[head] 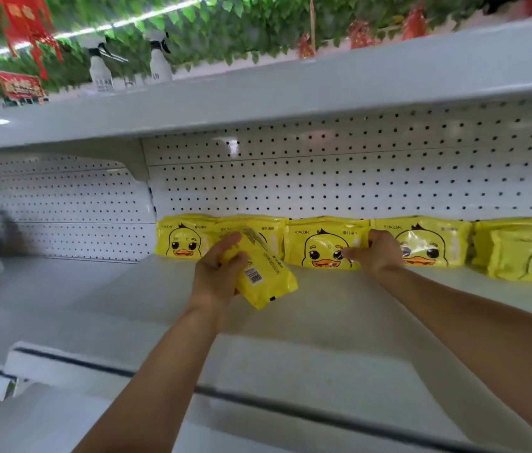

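The left hand [222, 273] grips a yellow wet-wipe pack [264, 276], barcode side up, above the shelf [111, 289]. At its 2 o'clock, the right hand [380, 253] pinches a standing duck pack [323, 246] in the back row. Stocking looks partway done: the held pack is not yet placed.

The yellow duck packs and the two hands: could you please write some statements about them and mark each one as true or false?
1. The left hand holds a yellow pack with its barcode toward the camera. True.
2. The right hand hangs below the shelf. False: it touches the standing duck packs.
3. The standing duck packs lean on the perforated back panel. True.
4. The spray bottles stand beside the packs. False: they stand on the top shelf.
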Demonstrator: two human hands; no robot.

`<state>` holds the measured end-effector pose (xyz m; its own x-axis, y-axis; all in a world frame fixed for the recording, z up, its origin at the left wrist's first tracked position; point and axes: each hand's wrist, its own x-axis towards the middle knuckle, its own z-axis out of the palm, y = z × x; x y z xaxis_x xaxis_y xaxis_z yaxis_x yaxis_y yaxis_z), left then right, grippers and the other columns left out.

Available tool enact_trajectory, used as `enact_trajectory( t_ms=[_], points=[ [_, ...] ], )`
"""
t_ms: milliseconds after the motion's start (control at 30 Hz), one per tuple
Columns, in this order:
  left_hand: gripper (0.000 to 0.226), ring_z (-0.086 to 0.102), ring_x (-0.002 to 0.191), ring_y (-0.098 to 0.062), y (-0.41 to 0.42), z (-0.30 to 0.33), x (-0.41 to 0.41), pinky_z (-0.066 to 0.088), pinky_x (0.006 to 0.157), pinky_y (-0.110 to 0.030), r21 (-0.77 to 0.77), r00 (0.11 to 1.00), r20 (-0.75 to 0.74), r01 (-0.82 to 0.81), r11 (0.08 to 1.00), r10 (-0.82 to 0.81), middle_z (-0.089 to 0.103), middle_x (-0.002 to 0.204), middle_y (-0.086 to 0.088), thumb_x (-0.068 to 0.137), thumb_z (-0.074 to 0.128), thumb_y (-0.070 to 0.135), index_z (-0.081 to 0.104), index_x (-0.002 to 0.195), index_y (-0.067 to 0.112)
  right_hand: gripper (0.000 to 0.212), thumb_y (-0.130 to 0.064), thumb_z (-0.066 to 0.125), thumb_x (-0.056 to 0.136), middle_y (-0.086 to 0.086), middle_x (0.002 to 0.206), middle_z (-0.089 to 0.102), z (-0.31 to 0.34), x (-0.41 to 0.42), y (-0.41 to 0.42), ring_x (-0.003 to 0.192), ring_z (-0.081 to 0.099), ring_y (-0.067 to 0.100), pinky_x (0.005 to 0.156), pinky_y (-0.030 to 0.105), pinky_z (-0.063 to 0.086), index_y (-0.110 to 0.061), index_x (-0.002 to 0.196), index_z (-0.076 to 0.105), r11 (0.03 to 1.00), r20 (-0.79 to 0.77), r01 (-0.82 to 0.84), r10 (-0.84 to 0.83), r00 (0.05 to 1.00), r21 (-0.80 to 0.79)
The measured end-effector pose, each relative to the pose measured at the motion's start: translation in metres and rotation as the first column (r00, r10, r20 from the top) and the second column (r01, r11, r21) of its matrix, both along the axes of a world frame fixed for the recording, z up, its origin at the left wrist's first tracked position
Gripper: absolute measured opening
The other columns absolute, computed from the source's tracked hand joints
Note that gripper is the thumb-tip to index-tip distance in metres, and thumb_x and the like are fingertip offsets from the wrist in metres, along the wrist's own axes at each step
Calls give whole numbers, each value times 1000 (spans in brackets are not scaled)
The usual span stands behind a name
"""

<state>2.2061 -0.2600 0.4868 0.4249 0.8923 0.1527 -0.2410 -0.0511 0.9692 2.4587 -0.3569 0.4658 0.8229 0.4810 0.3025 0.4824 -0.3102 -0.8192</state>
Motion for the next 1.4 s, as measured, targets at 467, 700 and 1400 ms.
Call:
enact_trajectory(
  t_ms=[467, 700, 1400],
  points=[
    [82, 68, 89, -14, 1, 8, 20, 55, 52, -24, -3, 997, 68, 34, 999, -34, 61, 118, 4, 88, 65, 0, 26, 149, 38, 96, -34, 83, 66, -4, 142, 29, 3, -66, -16, 130, 32, 11, 103, 32, 41, -34, 144, 28, 846, 514, -476, 527, 677, -241],
    [58, 55, 116, -25, -7, 22, 23, 48, 96, -45, 25, 992, -117, -49, 998, 52, 56, 130, -6, 96, 38, 59, 46, 138, 21, 16, -16, 67, 89, 11, 94, 60, 23, -106, -31, 84, 61, 12, 61, 26, 55, -6, 99, 58, 784, 61, -467, 487, 871, 409],
    [39, 50, 66, -11, -45, -12, 102, 41, 67, -27, 437, 848, -448, 485, 758, -284, 57, 69, -1, 96, 58, 32, 62, 74, 0, 28, -6, 85, 66, -3, 61, 62, 8, -24, -153, 63, 59, 13, 55, 18, 44, -8, 68, 58, 990, -190, -118, 132, 973, 81]
  ],
)
